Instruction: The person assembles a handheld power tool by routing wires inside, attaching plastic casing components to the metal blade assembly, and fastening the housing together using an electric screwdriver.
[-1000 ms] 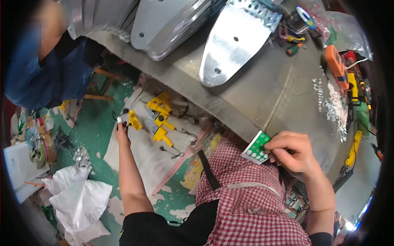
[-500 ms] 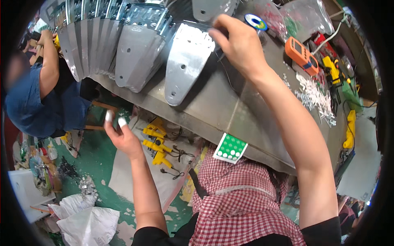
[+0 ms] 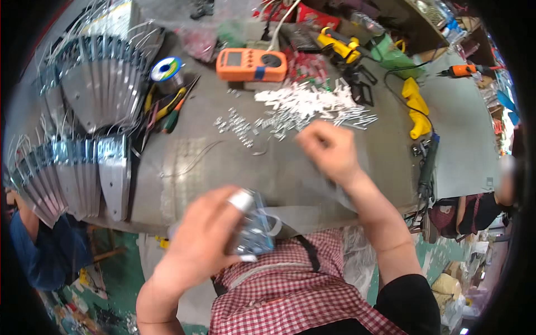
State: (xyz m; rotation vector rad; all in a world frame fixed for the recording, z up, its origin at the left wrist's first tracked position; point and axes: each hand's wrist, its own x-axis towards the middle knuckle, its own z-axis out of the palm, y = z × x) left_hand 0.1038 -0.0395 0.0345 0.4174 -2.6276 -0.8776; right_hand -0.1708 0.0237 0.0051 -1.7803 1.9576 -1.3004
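Plates of tapered silvery-grey metal (image 3: 114, 181) stand in two fanned rows at the left of a grey metal table (image 3: 385, 162), thin white wires (image 3: 142, 30) trailing from the tops of many, as a person in a red-and-white checked cloth apron (image 3: 301, 282) works at its near edge.

The left hand (image 3: 206, 234), white coverings on two fingertips, has its grip closed around a shiny blue-grey metal piece (image 3: 255, 231), held above the apron, apart from both rows; blur hides its exact form. The right hand (image 3: 332, 151) hovers just this side of a loose heap of slim white pieces (image 3: 312, 100) and small silvery metal bits (image 3: 240, 125), its fingers curled; whether they pinch anything, one cannot tell.

Work appears to be partway along: the wired plates in the rows look handled and set aside, while the piece in the left hand seems unfinished, and the small parts lie loose and plentiful. How many pieces remain cannot be told.

Beyond the heap sits an orange handheld meter with a grey screen (image 3: 251, 64); a blue-and-white round spool (image 3: 166, 68) and a green-and-orange-handled screwdriver (image 3: 173, 120) lie near the plates.
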